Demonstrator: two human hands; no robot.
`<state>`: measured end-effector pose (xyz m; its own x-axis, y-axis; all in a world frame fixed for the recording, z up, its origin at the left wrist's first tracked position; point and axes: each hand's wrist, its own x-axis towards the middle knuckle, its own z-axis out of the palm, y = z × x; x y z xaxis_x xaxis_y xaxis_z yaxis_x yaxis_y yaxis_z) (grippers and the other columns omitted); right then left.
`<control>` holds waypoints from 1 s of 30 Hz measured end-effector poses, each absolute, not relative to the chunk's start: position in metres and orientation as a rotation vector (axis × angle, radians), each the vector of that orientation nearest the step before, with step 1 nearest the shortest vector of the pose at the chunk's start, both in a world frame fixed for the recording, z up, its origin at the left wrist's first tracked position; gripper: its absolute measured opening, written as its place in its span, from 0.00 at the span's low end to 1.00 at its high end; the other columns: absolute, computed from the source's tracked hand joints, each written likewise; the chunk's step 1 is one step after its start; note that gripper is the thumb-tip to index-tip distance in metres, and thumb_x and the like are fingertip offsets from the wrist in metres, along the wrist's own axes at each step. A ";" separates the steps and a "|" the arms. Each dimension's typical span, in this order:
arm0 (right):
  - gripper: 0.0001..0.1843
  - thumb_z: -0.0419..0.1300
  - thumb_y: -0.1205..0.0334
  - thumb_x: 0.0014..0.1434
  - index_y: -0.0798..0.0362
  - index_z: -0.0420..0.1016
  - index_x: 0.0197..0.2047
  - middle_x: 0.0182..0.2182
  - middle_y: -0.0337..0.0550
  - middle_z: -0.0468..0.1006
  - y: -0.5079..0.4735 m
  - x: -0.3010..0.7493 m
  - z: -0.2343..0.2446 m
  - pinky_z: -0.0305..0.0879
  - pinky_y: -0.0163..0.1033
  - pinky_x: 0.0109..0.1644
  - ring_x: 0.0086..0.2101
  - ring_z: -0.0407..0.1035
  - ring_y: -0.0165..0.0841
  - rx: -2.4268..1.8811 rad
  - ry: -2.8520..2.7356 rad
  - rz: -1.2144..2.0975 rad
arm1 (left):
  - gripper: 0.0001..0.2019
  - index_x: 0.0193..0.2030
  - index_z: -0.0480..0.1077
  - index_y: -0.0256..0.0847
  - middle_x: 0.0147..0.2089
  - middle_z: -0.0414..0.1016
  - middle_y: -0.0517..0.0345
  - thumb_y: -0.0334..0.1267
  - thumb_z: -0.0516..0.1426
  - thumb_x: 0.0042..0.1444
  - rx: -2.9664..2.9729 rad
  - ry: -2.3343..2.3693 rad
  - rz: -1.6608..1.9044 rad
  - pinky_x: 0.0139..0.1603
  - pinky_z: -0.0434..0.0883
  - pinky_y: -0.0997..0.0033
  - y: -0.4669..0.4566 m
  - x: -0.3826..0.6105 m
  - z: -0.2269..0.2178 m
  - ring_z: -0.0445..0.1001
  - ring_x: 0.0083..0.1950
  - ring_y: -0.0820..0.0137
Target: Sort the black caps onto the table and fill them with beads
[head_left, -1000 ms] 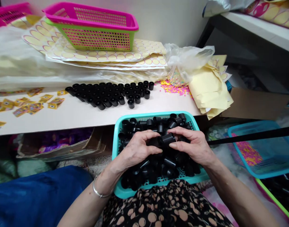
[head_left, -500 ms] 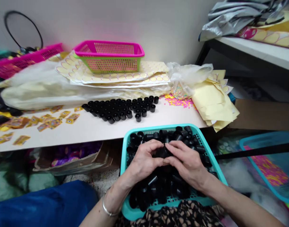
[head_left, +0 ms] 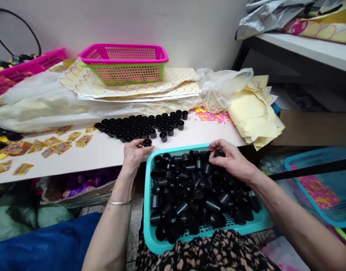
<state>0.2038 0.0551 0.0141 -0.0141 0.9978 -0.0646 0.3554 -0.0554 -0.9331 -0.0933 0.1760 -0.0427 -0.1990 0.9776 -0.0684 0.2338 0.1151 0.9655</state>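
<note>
Basket (head_left: 147, 203) close to lap (head_left: 201, 254), seemingly for easy reach; left hand (head_left: 132, 155) pinches black cap (head_left: 147, 142) upright at table (head_left: 110, 155) edge; right hand (head_left: 231, 159) pinches another cap (head_left: 219, 153)

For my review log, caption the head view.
Left hand holds a black cylinder near the cluster on the table; right hand holds another at the teal basket.

The right hand (head_left: 230, 160) partly hides a black cap (head_left: 219, 153); print on the yellow packets (head_left: 62, 147) is too small to read. The left edge cuts off a pink basket (head_left: 50, 61) and blue fabric (head_left: 48, 242), the right edge a blue basket (head_left: 288, 163).
</note>
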 end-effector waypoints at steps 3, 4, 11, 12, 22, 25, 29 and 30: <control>0.11 0.58 0.64 0.53 0.52 0.67 0.42 0.34 0.38 0.69 0.042 0.198 0.018 0.60 0.36 0.37 0.33 0.64 0.30 -1.507 -1.824 1.038 | 0.21 0.30 0.73 0.32 0.20 0.67 0.64 0.38 0.68 0.24 1.196 1.553 1.071 0.22 0.61 0.75 0.184 -0.093 -0.060 0.63 0.21 0.76; 0.11 0.59 0.64 0.54 0.52 0.68 0.42 0.35 0.39 0.70 0.039 0.193 0.021 0.60 0.37 0.37 0.33 0.64 0.31 -1.499 -1.982 0.995 | 0.20 0.30 0.73 0.32 0.20 0.67 0.64 0.37 0.68 0.25 1.209 1.543 1.062 0.21 0.60 0.75 0.185 -0.091 -0.062 0.63 0.20 0.76; 0.08 0.54 0.73 0.51 0.57 0.73 0.32 0.31 0.46 0.74 0.032 0.159 0.027 0.59 0.38 0.32 0.30 0.68 0.35 -1.585 -2.723 0.688 | 0.19 0.32 0.74 0.31 0.24 0.69 0.62 0.34 0.67 0.27 1.305 1.636 1.114 0.26 0.63 0.76 0.177 -0.078 -0.042 0.65 0.25 0.75; 0.08 0.54 0.73 0.52 0.57 0.74 0.32 0.31 0.46 0.74 0.032 0.159 0.026 0.60 0.38 0.32 0.30 0.68 0.35 -1.553 -2.659 0.710 | 0.19 0.32 0.74 0.32 0.25 0.69 0.62 0.34 0.67 0.29 1.308 1.636 1.156 0.27 0.64 0.76 0.167 -0.076 -0.032 0.66 0.26 0.75; 0.10 0.66 0.59 0.51 0.50 0.76 0.38 0.29 0.36 0.72 0.022 0.148 0.026 0.62 0.34 0.32 0.28 0.64 0.28 -1.197 -1.231 1.147 | 0.16 0.46 0.75 0.38 0.39 0.76 0.53 0.39 0.62 0.50 0.925 0.723 0.685 0.39 0.70 0.72 0.038 -0.009 0.020 0.72 0.37 0.72; 0.11 0.67 0.57 0.49 0.52 0.76 0.36 0.26 0.37 0.72 0.023 0.143 0.022 0.65 0.35 0.33 0.26 0.65 0.28 -1.097 -0.903 1.270 | 0.15 0.44 0.75 0.36 0.35 0.75 0.53 0.38 0.63 0.49 0.890 0.779 0.779 0.34 0.69 0.75 0.040 -0.008 0.015 0.71 0.32 0.74; 0.08 0.67 0.62 0.48 0.52 0.76 0.33 0.29 0.38 0.74 0.026 0.144 0.023 0.69 0.40 0.45 0.32 0.69 0.29 -0.917 -0.529 1.437 | 0.13 0.41 0.74 0.35 0.29 0.73 0.57 0.37 0.64 0.48 0.980 0.821 0.757 0.30 0.66 0.77 0.044 -0.013 0.015 0.68 0.29 0.75; 0.06 0.66 0.64 0.48 0.52 0.77 0.32 0.31 0.38 0.74 0.027 0.144 0.023 0.69 0.41 0.49 0.34 0.69 0.29 -0.877 -0.491 1.454 | 0.13 0.41 0.74 0.35 0.28 0.73 0.58 0.36 0.64 0.48 1.006 0.827 0.736 0.30 0.65 0.78 0.043 -0.013 0.016 0.68 0.28 0.76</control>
<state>0.1445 0.0266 0.0231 0.0984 0.9715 -0.2156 -0.6416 -0.1037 -0.7600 -0.0131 0.0429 0.0158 0.4933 0.8346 -0.2451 -0.1463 0.3574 0.9224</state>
